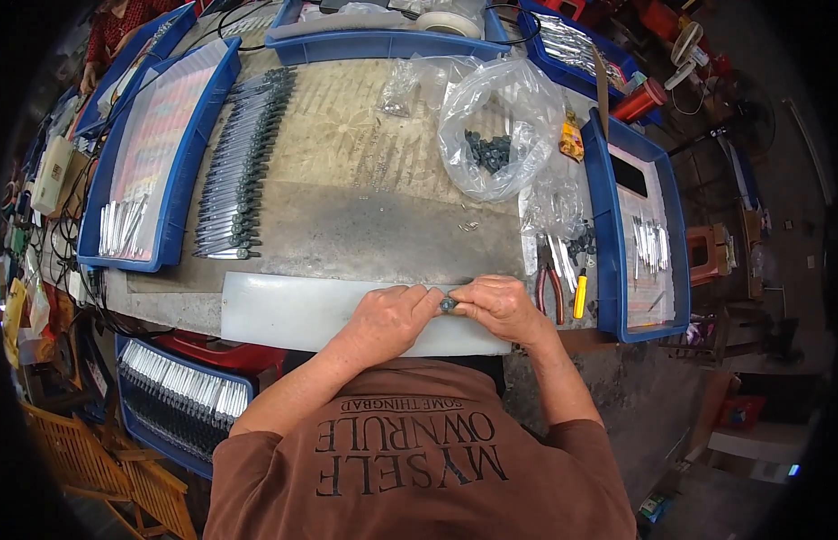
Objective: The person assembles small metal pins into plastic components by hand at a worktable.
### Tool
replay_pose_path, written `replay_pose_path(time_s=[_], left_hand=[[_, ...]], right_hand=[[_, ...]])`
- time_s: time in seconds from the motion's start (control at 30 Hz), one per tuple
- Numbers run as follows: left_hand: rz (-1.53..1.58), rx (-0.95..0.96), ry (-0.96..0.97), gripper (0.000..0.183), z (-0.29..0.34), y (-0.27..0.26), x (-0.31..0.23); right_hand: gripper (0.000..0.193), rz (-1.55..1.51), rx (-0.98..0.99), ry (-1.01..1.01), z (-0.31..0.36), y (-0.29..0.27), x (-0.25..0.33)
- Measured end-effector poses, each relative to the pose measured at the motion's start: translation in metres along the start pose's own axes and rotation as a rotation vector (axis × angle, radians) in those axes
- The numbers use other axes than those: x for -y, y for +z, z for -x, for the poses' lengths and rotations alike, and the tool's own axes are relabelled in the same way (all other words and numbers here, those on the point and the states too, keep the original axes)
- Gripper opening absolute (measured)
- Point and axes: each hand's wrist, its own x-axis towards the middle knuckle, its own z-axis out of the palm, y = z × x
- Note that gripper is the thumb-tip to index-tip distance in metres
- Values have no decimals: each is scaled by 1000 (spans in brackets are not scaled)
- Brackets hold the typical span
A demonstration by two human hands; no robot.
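Above the white sheet (284, 310) along the table's near edge, my two hands meet. Between their fingertips shows a small dark part (448, 305). My left hand (394, 315) is closed, its fingers curled at the left side of that part. On its other side my right hand (500, 308) pinches it between thumb and forefinger. Whatever else lies inside the left fist is hidden. Just right of my right hand lie red-handled pliers (550, 295) and a yellow-handled screwdriver (580, 295).
Slender pen-like pieces with dark ends (243, 166) lie in a long row at the left. A clear plastic bag (464, 166) holds small dark parts. Blue trays (158, 265) (653, 335) flank the table. Another tray of pen-like pieces (180, 396) sits low left. A person's sleeve (108, 31) shows far left.
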Motion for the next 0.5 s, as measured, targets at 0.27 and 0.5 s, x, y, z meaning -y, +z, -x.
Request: replay_pose_path(time_s=[0.27,0.5], left_hand=[[-27,-58,-66,18,0,4,-4],[-35,-50,-40,17,-3,3,-3]], right_hand=[[17,57,-77,61,5,7,-1],[16,58,-71,61,5,6,-4]])
